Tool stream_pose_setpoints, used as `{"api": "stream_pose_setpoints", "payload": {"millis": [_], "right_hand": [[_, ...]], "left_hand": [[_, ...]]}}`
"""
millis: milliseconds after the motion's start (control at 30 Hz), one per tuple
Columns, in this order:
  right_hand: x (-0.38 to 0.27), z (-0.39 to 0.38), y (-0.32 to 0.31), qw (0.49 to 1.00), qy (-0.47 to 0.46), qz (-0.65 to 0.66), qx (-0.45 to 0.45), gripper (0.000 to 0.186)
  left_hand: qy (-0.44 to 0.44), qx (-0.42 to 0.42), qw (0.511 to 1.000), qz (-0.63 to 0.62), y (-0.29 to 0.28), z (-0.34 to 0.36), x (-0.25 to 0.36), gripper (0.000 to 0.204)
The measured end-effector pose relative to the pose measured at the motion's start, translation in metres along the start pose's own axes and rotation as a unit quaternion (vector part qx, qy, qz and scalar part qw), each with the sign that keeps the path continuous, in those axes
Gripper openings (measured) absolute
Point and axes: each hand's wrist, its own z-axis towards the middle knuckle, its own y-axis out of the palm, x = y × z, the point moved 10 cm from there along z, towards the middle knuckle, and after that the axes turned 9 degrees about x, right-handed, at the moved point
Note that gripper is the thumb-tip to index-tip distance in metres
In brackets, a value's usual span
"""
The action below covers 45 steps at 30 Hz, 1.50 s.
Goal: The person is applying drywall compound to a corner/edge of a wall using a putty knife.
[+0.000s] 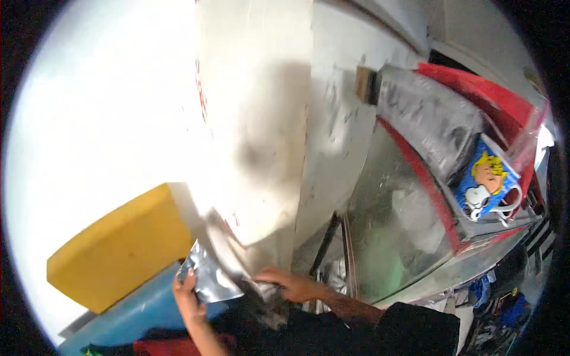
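My left hand point(189, 292) is closed on the edge of a shiny silver sheet or pouch point(212, 277), thumb lying over its near side. The silver piece is tilted and catches bright light. To its right, my right hand point(288, 283) has its fingers bent and drawn together, beside a blurred greyish bundle point(270, 299) against my dark clothing. What those fingers grip, if anything, is hidden. A pale strip point(228, 252) runs down between the two hands from the wall.
A yellow block-like panel point(127, 246) leans at the left above a blue surface point(133, 311). At the right stands a glass case point(398, 219) with red edging. On it rest a grey plastic package point(427, 118), a red item point(481, 89) and a blue cartoon mug point(484, 181).
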Motion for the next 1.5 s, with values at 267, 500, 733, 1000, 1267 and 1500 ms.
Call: {"api": "stream_pose_setpoints", "payload": {"millis": [267,500,733,1000,1267,1500], "right_hand": [[-0.287,0.088,-0.297,0.729,-0.316,-0.313,0.520,0.063],[-0.360,0.199,-0.331,0.679,-0.345,-0.455,0.461,0.069],[-0.371,0.227,-0.324,0.680,-0.339,-0.485,0.434,0.058],[-0.352,0.228,-0.315,0.645,-0.336,-0.519,0.449,0.069],[-0.334,0.225,-0.309,0.640,-0.328,-0.525,0.455,0.070],[-0.320,0.223,-0.306,0.641,-0.317,-0.537,0.447,0.073]], "left_hand": [[-0.087,-0.330,0.938,0.063,0.005,0.097,-0.042,0.067],[-0.141,-0.378,0.915,0.026,0.017,0.081,-0.039,0.077],[-0.126,-0.402,0.907,0.007,0.010,0.081,-0.039,0.075],[-0.117,-0.413,0.903,0.007,0.014,0.074,-0.038,0.074],[-0.120,-0.421,0.899,0.016,0.014,0.077,-0.039,0.073],[-0.114,-0.410,0.905,0.007,0.008,0.083,-0.045,0.073]]}}
